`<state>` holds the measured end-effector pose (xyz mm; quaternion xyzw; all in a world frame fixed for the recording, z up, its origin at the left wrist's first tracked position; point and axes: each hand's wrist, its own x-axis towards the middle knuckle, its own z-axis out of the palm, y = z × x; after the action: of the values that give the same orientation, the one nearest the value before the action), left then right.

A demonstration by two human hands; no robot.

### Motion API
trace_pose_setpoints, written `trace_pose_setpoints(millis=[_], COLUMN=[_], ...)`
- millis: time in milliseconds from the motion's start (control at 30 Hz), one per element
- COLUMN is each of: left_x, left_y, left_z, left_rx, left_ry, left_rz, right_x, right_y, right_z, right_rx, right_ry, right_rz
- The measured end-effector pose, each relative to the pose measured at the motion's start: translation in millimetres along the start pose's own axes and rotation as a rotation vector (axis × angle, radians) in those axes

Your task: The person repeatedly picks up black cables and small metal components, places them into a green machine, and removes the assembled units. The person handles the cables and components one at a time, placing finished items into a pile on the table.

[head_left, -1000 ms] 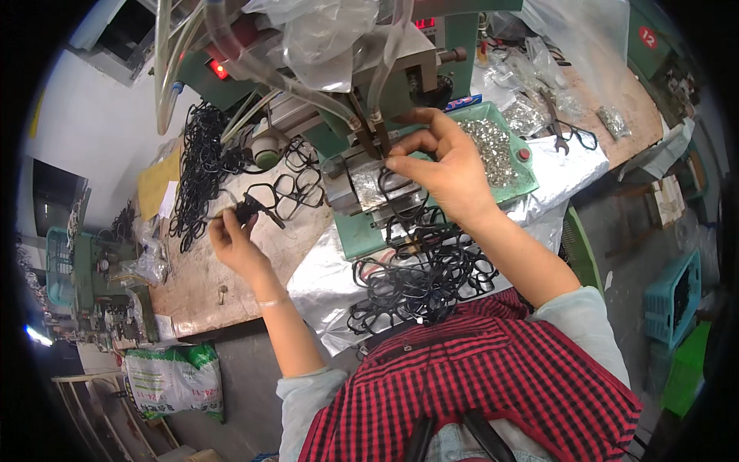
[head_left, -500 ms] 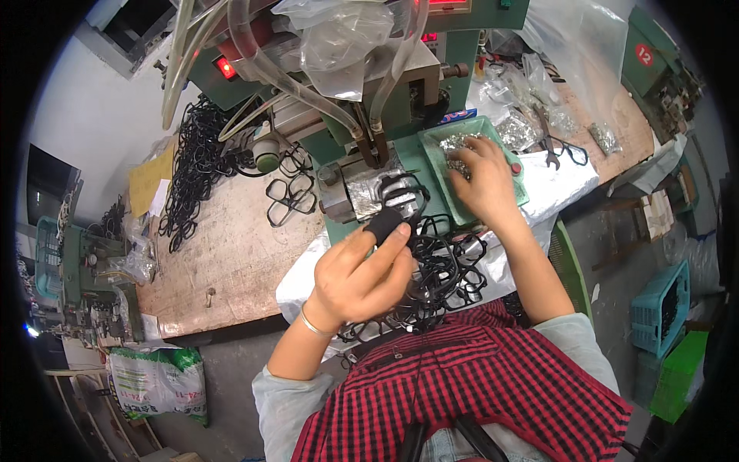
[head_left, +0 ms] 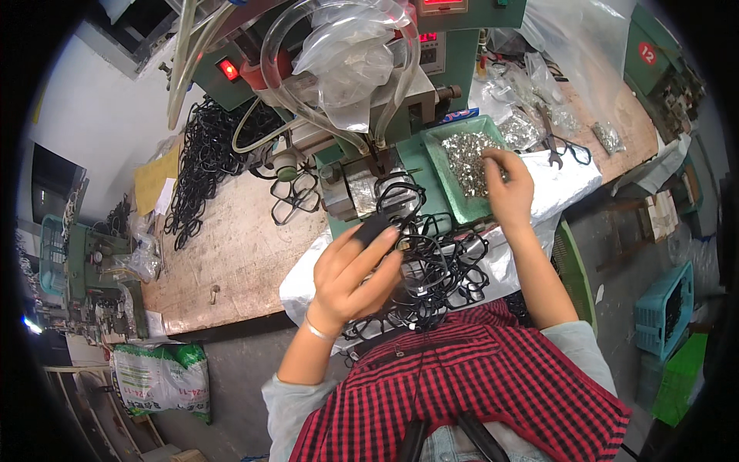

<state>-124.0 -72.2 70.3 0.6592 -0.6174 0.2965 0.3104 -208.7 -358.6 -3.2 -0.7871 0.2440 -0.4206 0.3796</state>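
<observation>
Black eyeglass frame (head_left: 421,202) is sitting at the near right of a metal block (head_left: 362,194), and your left hand (head_left: 346,279), fingers bent, seems to be pinching its near side. It is looking light, smooth and slightly springy, so its rim should suit gripping. Your right hand (head_left: 509,191), half curled, is hovering over the green tray (head_left: 471,212) of metal bits (head_left: 466,158); whether it is holding any, you cannot tell.
</observation>
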Motion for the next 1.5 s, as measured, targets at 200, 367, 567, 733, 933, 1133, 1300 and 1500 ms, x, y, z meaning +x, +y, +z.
trace_pose_setpoints(millis=[200,367,567,733,933,1133,1300,1500], left_x=[-50,-6,11,-4,3,3,-6,-42], left_y=[-4,7,2,3,0,-5,-19,-11], left_z=[-24,16,18,17,12,17,31,23], left_rx=[0.197,0.108,-0.585,-0.650,-0.645,-1.603,-2.097,-1.764], left_ry=[0.204,-0.025,-0.264,-0.221,-0.314,-0.212,-0.177,-0.130], left_rz=[-0.527,-0.534,-1.023,-1.182,-1.164,-1.341,-1.345,-1.279], right_x=[-7,12,3,-18,-10,28,19,0], right_y=[13,-4,-16,2,-58,-80,-93,-126], right_z=[-1,41,10,-26,-10,36,39,58], right_rx=[0.628,0.567,0.110,0.059,0.168,0.299,0.318,0.810], right_ry=[0.163,0.092,-0.011,0.045,-0.119,-0.210,-0.207,-0.410], right_rz=[0.397,0.288,0.100,0.061,-0.049,0.123,-0.163,0.122])
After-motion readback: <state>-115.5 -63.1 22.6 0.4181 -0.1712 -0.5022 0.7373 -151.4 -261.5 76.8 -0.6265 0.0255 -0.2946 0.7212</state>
